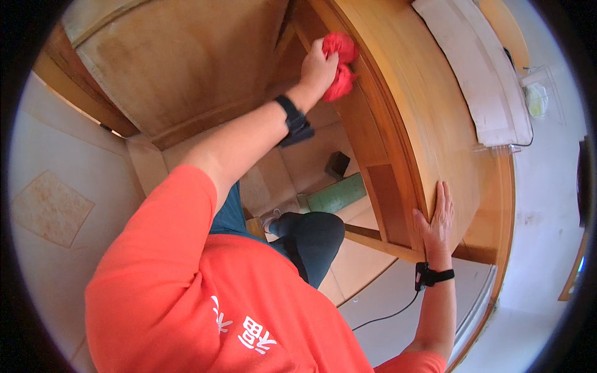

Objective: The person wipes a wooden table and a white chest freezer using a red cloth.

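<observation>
My left hand [319, 70] grips a crumpled red cloth [340, 81] beside the front edge of a wooden desk [373, 116]. The cloth bulges out above and below the fist and looks close to or against the panel under the desktop; exact contact cannot be told. My right hand [436, 226] lies palm down on the near corner of the desktop, with its fingers extended and the thumb at the edge. It holds nothing. Both wrists wear black straps, and a cable runs from the right one.
A pale folded cover [480, 79] lies along the desktop's far side, near a clear plastic container [541, 98]. Below are a green block [338, 193] and a small black box [337, 164]. A wooden panel [186, 70] stands at upper left, and a white surface [387, 303] adjoins the desk.
</observation>
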Demonstrator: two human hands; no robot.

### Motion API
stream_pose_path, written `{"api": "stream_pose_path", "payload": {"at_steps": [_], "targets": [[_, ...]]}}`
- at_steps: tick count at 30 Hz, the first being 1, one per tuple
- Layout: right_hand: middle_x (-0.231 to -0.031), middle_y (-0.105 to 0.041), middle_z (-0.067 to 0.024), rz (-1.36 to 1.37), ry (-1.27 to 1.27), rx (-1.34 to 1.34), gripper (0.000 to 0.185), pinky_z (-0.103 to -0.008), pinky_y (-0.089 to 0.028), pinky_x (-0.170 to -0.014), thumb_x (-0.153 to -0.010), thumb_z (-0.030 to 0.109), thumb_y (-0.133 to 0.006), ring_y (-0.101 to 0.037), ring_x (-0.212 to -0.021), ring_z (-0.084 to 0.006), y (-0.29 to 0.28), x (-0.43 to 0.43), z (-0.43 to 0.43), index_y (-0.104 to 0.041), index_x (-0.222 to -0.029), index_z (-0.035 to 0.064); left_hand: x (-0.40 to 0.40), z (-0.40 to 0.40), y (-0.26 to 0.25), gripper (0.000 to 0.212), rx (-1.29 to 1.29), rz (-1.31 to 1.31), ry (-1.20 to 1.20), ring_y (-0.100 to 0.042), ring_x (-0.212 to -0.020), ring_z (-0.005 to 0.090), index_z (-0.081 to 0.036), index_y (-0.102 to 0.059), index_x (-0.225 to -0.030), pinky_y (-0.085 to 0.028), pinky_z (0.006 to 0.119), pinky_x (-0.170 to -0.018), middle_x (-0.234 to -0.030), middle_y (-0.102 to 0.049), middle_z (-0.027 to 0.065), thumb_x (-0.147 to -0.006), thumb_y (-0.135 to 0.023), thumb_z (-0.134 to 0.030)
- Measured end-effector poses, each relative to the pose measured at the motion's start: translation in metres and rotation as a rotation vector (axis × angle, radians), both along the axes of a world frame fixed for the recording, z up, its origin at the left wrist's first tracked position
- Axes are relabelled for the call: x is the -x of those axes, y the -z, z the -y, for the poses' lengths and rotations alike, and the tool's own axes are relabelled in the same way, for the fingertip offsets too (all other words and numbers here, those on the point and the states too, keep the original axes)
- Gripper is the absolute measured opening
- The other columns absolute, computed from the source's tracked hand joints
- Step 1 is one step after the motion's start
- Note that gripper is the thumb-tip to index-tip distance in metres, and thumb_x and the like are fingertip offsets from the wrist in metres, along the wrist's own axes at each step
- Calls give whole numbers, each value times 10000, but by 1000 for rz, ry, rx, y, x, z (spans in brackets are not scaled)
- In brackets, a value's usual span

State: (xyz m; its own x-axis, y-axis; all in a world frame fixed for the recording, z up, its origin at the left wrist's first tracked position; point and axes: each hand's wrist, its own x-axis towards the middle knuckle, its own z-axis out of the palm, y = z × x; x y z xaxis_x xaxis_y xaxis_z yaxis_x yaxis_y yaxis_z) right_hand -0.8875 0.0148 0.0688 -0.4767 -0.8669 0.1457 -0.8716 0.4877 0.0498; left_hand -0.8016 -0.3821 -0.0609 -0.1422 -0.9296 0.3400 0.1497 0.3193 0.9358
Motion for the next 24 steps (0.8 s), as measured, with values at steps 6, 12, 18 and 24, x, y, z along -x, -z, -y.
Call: {"api": "stream_pose_path", "payload": {"at_steps": [6, 12, 18, 24], "targets": [[-1466, -324, -215, 2, 37, -18, 832, -450, -242, -1104, -738, 316, -696, -297, -1356, -377, -5, -5, 8, -330, -1436, 51, 25, -38, -30, 359, 76, 47, 67, -600, -918, 434, 18, -554, -1125, -480, 474, -811, -941, -635, 271, -809, -568, -151], [-1462, -324, -223, -10, 26, -8, 840, -465, -243, -1096, -730, 320, -703, -304, -1349, -380, 3, 0, 2, -332, -1432, 45, 7, -151, -9, 505, 286, 35, 319, -605, -1030, 389, 105, -476, -1264, -486, 382, -917, -1151, -581, 302, -824, -578, -120], [-1459, -329, -223, -5, 16, 8, 835, -467, -254, -1089, -736, 325, -700, -313, -1342, -384, 1, 0, 0, -333, -1432, 45, -18, -219, -11, 532, 462, 187, 548, -619, -916, 365, 46, -494, -1238, -526, 418, -754, -1041, -609, 224, -756, -628, -133], [-1444, -356, -219, -20, 56, 29, 802, -450, -277, -1087, -746, 326, -701, -344, -1323, -380, 2, -2, 2, -359, -1421, 59, -36, -230, -13, 485, 597, 236, 1004, -618, -913, 347, -21, -548, -1201, -516, 417, -755, -983, -625, 152, -732, -630, -115]]}}
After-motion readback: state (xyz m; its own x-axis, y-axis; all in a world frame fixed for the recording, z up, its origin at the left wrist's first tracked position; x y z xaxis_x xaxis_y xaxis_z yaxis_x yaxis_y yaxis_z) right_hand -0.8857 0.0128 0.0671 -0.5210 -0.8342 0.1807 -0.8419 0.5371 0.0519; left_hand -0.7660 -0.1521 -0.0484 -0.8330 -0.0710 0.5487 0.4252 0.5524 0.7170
